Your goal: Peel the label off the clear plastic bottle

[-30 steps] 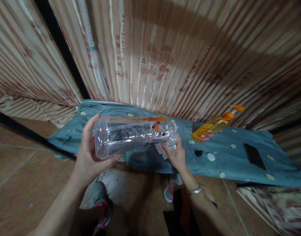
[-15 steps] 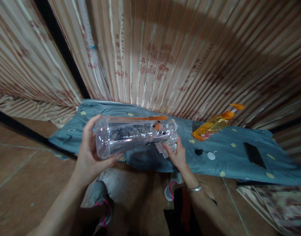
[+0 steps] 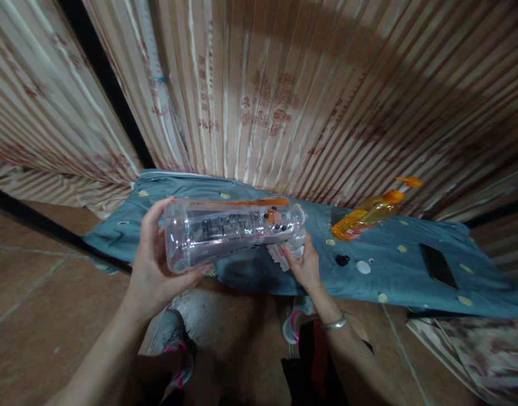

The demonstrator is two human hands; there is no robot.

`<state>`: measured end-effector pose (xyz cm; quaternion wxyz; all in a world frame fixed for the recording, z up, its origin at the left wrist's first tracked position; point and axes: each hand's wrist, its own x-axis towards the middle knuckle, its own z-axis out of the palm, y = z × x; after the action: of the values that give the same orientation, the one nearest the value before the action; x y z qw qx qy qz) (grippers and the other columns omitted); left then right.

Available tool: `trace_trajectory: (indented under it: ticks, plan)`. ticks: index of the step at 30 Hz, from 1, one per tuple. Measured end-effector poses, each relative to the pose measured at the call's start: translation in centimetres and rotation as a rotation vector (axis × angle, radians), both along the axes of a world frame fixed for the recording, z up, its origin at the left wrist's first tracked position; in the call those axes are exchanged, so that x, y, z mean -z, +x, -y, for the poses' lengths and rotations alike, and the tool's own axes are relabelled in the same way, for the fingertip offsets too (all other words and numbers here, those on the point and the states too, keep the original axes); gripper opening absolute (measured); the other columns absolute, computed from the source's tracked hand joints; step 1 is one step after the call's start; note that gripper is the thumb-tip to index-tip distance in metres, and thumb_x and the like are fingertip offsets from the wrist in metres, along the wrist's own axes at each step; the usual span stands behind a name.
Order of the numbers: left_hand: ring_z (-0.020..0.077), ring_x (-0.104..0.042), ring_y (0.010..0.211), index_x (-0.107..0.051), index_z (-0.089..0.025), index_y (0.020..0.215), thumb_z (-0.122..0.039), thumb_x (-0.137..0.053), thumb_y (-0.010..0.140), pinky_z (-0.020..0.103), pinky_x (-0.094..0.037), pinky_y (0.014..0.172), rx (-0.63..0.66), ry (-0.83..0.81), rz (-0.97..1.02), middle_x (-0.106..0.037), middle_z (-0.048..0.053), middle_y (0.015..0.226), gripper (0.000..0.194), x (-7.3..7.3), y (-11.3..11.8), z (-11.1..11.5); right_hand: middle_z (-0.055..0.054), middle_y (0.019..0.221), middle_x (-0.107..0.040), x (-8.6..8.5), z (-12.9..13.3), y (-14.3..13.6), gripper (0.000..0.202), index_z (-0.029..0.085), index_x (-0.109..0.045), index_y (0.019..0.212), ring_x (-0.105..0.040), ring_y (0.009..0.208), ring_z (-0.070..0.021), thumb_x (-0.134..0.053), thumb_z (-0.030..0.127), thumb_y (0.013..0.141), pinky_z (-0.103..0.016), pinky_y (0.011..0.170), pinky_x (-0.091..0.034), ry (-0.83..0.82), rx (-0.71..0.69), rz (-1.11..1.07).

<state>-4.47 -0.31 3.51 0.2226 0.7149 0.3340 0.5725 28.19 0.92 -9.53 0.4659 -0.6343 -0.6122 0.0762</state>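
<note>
A clear plastic bottle [image 3: 229,231] with orange and black print lies sideways in the air above the cloth, its mouth pointing right. My left hand [image 3: 155,265] is wrapped round its base, thumb below and fingers behind. At the neck end, my right hand [image 3: 303,262] pinches a white crumpled tissue [image 3: 279,258] against the bottle; its fingers are partly hidden behind the neck. To the right of that hand, a small black cap [image 3: 342,260] and a white round lid [image 3: 363,267] rest on the blue-grey cloth [image 3: 254,282].
An orange pump bottle [image 3: 364,217] with yellow liquid stands at the back right. A dark phone [image 3: 438,266] lies farther right on the cloth. Striped curtains [image 3: 267,84] hang behind, and a black pole [image 3: 106,84] runs along the left.
Hardly anything differs. Both hands and the clear bottle keep almost the same place, and the view has shifted very slightly.
</note>
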Motion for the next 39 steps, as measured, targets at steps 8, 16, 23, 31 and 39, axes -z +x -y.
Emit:
trace_trajectory:
  ticks: [8,16,23,31,39]
  plan:
    - [0.0261,-0.072,0.11,-0.042,-0.032,0.154,-0.038,-0.096,0.066,0.038,-0.068,0.08,-0.006,0.009,-0.001,-0.066,0.009,0.131,0.104,-0.08,0.16,0.06,-0.019,0.119,-0.076,0.04,0.08,-0.15,0.076,0.014,-0.051,0.143,-0.074,0.108,-0.0357,-0.063,0.066,0.088,-0.051,0.092,-0.061,-0.037,0.021,-0.03]
    - [0.0255,-0.072,0.109,-0.043,-0.036,0.154,-0.04,-0.095,0.067,0.037,-0.068,0.079,-0.026,0.023,-0.025,-0.067,0.007,0.128,0.101,-0.23,0.27,0.29,-0.018,0.124,-0.073,0.12,0.04,-0.25,0.075,0.016,-0.049,0.144,-0.072,0.115,-0.0347,-0.067,0.062,0.087,-0.05,0.097,-0.059,-0.021,0.002,-0.025]
    - [0.0264,-0.072,0.113,-0.04,-0.034,0.157,-0.041,-0.094,0.069,0.038,-0.068,0.083,-0.042,0.057,-0.054,-0.066,0.008,0.131,0.104,-0.18,0.26,0.28,-0.017,0.125,-0.073,0.04,0.11,-0.35,0.075,0.018,-0.049,0.145,-0.072,0.114,-0.0337,-0.067,0.062,0.087,-0.049,0.096,-0.06,-0.02,-0.002,-0.024]
    - [0.0265,-0.074,0.112,-0.039,-0.035,0.158,-0.04,-0.094,0.07,0.038,-0.068,0.084,-0.029,0.088,-0.074,-0.067,0.008,0.131,0.103,-0.38,0.14,0.2,-0.019,0.126,-0.073,-0.04,0.2,-0.32,0.077,0.015,-0.048,0.146,-0.071,0.115,-0.0345,-0.063,0.065,0.089,-0.05,0.097,-0.059,-0.019,-0.013,-0.014]
    - [0.0269,-0.077,0.103,-0.044,-0.034,0.154,-0.036,-0.094,0.069,0.038,-0.07,0.075,-0.017,0.05,0.028,-0.071,0.006,0.12,0.099,-0.37,0.73,0.49,-0.019,0.127,-0.071,-0.04,0.22,-0.4,0.072,0.016,-0.049,0.146,-0.07,0.118,-0.0343,-0.059,0.064,0.093,-0.051,0.1,-0.058,0.011,-0.027,-0.007]
